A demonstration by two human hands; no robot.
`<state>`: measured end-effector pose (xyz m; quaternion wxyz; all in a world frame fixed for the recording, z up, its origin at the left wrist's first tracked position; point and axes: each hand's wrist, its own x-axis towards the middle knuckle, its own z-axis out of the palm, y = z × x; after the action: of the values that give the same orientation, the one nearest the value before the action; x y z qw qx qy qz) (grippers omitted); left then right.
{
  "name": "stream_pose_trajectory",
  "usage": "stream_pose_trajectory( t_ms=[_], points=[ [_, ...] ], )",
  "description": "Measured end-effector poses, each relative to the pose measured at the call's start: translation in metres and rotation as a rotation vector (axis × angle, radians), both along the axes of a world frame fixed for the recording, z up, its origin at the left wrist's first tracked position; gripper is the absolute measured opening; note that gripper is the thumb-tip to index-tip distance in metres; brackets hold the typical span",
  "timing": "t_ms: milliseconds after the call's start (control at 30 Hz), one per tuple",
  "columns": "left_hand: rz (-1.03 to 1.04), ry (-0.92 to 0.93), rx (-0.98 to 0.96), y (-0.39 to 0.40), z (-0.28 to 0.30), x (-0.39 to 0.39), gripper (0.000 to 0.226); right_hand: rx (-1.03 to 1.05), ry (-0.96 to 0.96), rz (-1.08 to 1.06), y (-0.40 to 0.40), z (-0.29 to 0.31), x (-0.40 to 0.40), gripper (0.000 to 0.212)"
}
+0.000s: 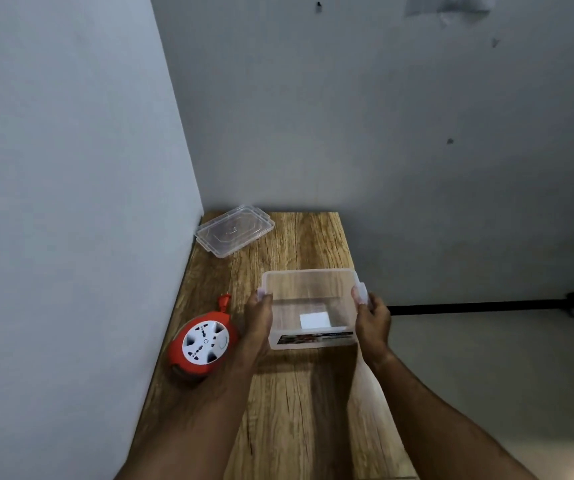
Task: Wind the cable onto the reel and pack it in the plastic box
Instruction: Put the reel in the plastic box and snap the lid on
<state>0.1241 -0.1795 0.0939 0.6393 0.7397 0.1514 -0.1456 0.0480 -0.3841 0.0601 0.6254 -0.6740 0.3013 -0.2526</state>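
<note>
A clear plastic box without its lid sits in the middle of the wooden table. My left hand grips its left wall and my right hand grips its right wall by the side clip. Nothing lies inside the box except a white label on the bottom. A red cable reel with a white socket face lies flat on the table to the left of my left hand. Its cable is wound in, and the red plug sticks out at its far side.
The clear lid lies at the table's far left corner by the wall. A grey wall runs along the table's left edge and another behind it. The table's right edge drops to the floor, where a black bar runs.
</note>
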Motion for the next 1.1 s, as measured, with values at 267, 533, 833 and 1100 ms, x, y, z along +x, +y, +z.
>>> stream_pose_trajectory(
  t_ms=[267,533,833,1100],
  points=[
    [0.067,-0.092,-0.007,0.013,0.013,0.005,0.044,-0.359,0.122,-0.149,0.004,0.018,-0.005,0.045],
    [0.269,-0.196,-0.012,0.079,0.041,0.009,0.046,-0.437,-0.112,0.07,0.076,0.063,0.038,0.041],
    [0.392,-0.205,0.052,0.155,0.007,-0.012,0.042,-0.38,-0.189,0.432,0.206,0.052,0.06,0.039],
    [0.499,-0.142,0.081,0.159,-0.045,-0.039,0.052,-0.324,0.051,0.592,0.242,-0.008,0.052,0.045]
  ],
)
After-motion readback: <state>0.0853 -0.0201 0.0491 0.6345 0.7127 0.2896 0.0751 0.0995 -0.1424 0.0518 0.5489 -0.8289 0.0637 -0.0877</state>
